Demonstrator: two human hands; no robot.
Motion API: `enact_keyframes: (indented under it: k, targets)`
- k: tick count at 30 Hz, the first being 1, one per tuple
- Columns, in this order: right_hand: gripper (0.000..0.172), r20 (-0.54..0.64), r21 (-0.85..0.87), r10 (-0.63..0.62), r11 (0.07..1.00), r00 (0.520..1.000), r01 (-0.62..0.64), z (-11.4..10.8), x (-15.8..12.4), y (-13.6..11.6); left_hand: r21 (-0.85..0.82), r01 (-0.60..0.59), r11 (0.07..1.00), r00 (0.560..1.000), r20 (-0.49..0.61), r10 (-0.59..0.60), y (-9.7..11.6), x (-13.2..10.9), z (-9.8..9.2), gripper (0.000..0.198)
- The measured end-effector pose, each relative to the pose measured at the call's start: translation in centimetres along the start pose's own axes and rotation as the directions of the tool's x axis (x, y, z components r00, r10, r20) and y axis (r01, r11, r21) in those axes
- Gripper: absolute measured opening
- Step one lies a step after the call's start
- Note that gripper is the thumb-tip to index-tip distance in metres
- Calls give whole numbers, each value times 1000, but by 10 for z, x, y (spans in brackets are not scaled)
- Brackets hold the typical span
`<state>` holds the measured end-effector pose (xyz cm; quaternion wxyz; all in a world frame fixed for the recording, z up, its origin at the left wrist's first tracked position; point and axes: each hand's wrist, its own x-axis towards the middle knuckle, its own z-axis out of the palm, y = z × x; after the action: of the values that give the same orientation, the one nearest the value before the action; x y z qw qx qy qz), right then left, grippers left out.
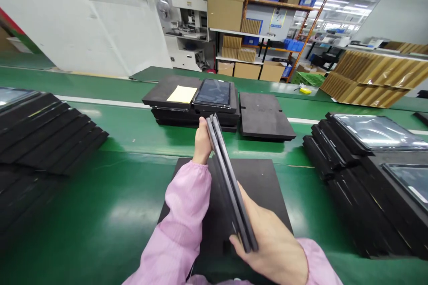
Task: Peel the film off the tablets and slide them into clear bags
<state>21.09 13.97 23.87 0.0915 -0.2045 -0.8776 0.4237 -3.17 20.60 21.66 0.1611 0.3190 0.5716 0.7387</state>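
Two thin dark tablet-like panels (230, 182) stand on edge, nearly face to face, in the middle of the view. My left hand (202, 142) grips their far end, with its thumb up and the other fingers mostly hidden behind them. At the near end my right hand (267, 236) wraps around the right side, its thumb at the lower corner. Under both hands a black foam pad (264, 187) lies on the green table. The faces of the panels are seen almost edge-on.
Ahead, a stack of black foam trays (160, 91) carries a yellow paper (182, 94) and a screen panel (214, 92). Another foam pad (264, 116) lies beside it. More tray stacks stand at left (50, 129) and right (354, 178). Cardboard dividers (374, 78) sit at the back right.
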Motion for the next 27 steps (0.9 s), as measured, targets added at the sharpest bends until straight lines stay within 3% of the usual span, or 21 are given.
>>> enact_keyframes:
  k: [5, 8, 12, 22, 24, 27]
  targets:
    - [112, 216, -62, 161, 987, 963, -151, -25, 16, 1, -8, 117, 993, 993, -12, -117, -7, 3, 5, 66]
    - [115, 278, -85, 137, 989, 951, -118, -38, 21, 12, 23, 75, 997, 997, -21, -75, -8, 3, 7, 68]
    - [113, 332, -86, 98, 994, 938, -73, -51, 23, 23, 73, 6, 997, 999, -46, -2, -10, 4, 8, 68]
    - [108, 325, -115, 79, 992, 942, -44, -62, 24, 24, 135, 11, 991, 997, -78, -1, -15, 5, 9, 62]
    - [97, 302, -32, 20, 999, 953, -11, -69, 24, 23, 132, 13, 991, 998, -69, -4, -12, 4, 10, 61]
    - [57, 189, 229, -93, 972, 978, 48, -77, 26, 24, 131, 3, 991, 999, -55, 5, -8, 3, 11, 60]
